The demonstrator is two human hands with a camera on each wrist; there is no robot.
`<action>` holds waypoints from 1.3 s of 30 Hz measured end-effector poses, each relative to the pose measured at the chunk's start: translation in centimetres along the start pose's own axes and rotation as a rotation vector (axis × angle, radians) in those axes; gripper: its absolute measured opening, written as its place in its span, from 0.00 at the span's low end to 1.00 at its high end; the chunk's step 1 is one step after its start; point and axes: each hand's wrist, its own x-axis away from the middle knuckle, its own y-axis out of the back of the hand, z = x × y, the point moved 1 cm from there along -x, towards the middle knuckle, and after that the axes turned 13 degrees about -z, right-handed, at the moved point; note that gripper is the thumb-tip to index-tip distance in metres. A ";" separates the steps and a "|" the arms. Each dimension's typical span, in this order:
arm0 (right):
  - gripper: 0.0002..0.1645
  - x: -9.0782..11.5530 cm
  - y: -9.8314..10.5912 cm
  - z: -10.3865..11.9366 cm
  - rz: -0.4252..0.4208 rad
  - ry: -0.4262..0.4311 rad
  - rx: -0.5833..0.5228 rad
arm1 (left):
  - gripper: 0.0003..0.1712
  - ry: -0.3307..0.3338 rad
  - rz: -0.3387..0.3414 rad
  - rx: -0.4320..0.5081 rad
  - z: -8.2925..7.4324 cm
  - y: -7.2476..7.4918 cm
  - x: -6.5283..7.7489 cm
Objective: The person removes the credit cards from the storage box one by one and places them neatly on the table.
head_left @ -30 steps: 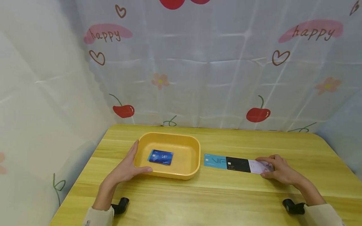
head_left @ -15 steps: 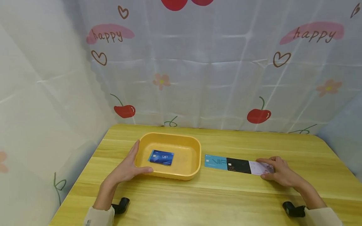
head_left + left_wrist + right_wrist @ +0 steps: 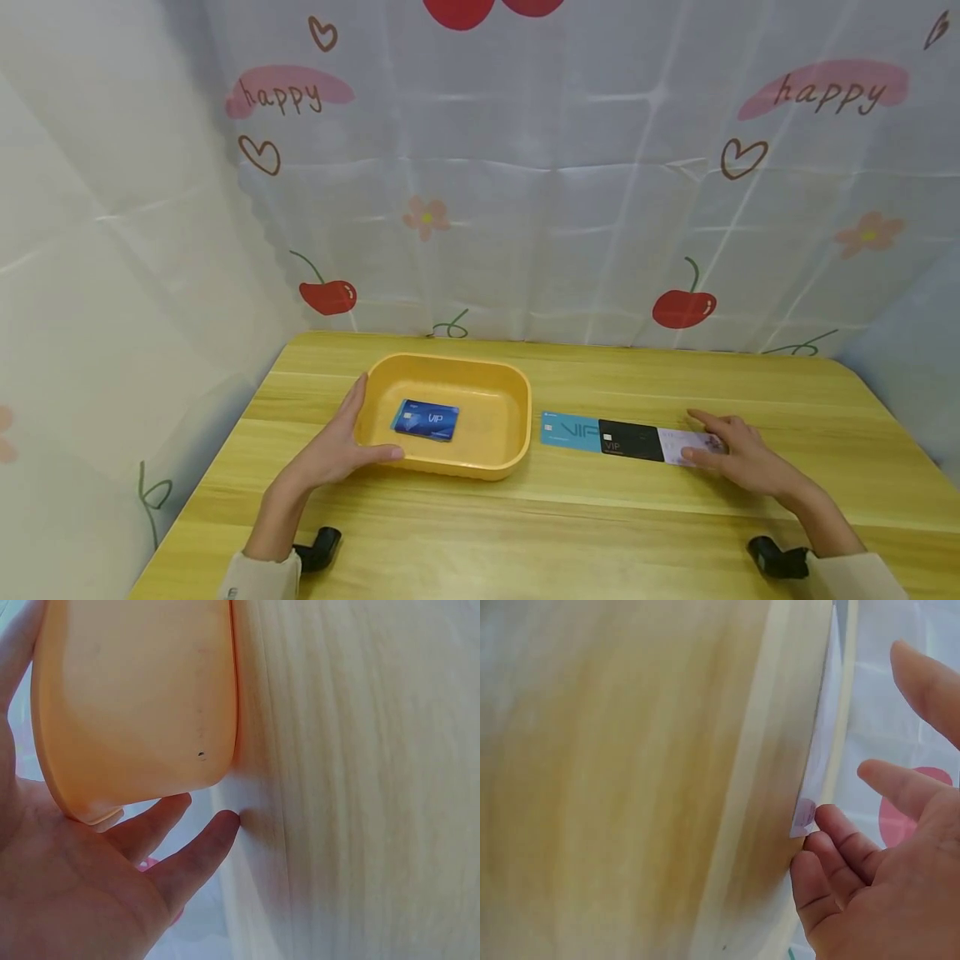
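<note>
In the head view a yellow plastic basin (image 3: 480, 467) stands left of the table's middle. My left hand (image 3: 333, 446) holds its left end, thumb along the front rim and fingers round the outside. The left wrist view shows the basin's wall (image 3: 142, 697) against that hand's palm. Inside the basin lies a dark blue VIP card (image 3: 426, 421) over a lighter blue one. To the right, a light blue card (image 3: 566, 429), a black card (image 3: 632, 441) and a pale lilac card (image 3: 678, 446) form a row. My right hand (image 3: 742, 454) hovers over the lilac card's right end, thumb and forefinger spread.
The wooden table (image 3: 510, 542) carries everything. A white curtain (image 3: 555, 192) with cherries, hearts and writing hangs behind it. Black wrist devices (image 3: 322, 548) sit at both forearms.
My right thumb and forefinger have spread apart and come off the lilac card's edges. The left hand, basin and cards keep their places.
</note>
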 end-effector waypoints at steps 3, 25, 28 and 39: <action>0.45 0.0 0.1 0.3 -0.003 -0.002 -0.004 | 0.72 0.000 -0.001 -0.003 0.0 0.0 0.0; 0.33 -0.1 0.0 6.0 -0.286 0.106 -0.189 | 0.72 0.005 0.000 0.007 -0.2 0.0 0.0; 0.33 -0.2 -0.2 6.8 -0.299 0.121 -0.202 | 0.72 0.000 0.000 0.009 -0.2 0.0 -0.1; 0.32 -0.9 -2.2 10.1 -0.276 0.144 -0.287 | 0.72 0.004 -0.005 0.007 -0.2 0.0 0.0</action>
